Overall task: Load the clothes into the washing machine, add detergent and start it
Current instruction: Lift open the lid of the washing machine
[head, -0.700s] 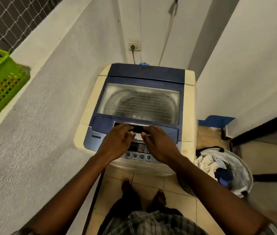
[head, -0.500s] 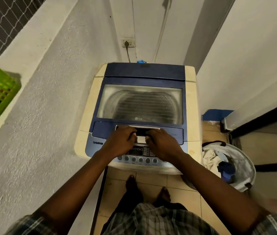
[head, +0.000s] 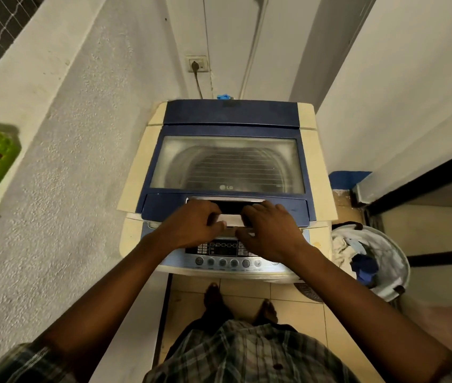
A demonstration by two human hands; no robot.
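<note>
1. The washing machine [head: 227, 186] stands between two walls with its lid [head: 226, 164] shut.
2. The left hand [head: 191, 226] and right hand [head: 271, 232] both curl on the lid's handle [head: 229, 207], likely to lift it.
3. The clothes [head: 357, 252] wait in a basket [head: 396, 275] on the floor, to the right.
4. No detergent shows. The fingertips hide in the handle.

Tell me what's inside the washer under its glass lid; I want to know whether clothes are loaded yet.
Through the closed lid only the ribbed drum wall shows, with no clothes visible. Glare and both hands, left hand and right hand, hide the drum's bottom.
</note>
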